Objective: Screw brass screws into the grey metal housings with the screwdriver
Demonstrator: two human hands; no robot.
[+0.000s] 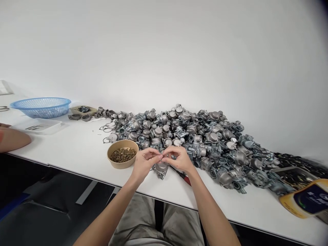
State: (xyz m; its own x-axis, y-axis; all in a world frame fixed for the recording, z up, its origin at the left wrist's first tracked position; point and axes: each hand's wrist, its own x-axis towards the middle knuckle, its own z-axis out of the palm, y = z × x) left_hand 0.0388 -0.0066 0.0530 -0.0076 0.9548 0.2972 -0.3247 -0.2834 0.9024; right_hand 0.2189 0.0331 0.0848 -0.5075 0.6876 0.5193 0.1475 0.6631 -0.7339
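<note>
Above a single metal carburetor [161,169] near the table's front edge, my two hands meet at the fingertips. My left hand [145,164] is pinched, thumb against fingers; my right hand [178,159] pinches right beside it. Whatever sits between the fingertips is too small to make out. Left of my left hand stands a brown paper bowl [122,165] filled with brass-coloured screws [124,155]. Under my right hand lies a screwdriver with a red handle [187,179], its shaft partly covered. A large heap of carburetors [184,128] spreads behind both hands.
A blue mesh basket [42,108], a clear plastic tray [52,127] and a tan tray of small parts [84,109] stand to the left. Another person's arm [14,139] rests at the left edge. On the right are a yellow container [304,201] and dark parts [294,160].
</note>
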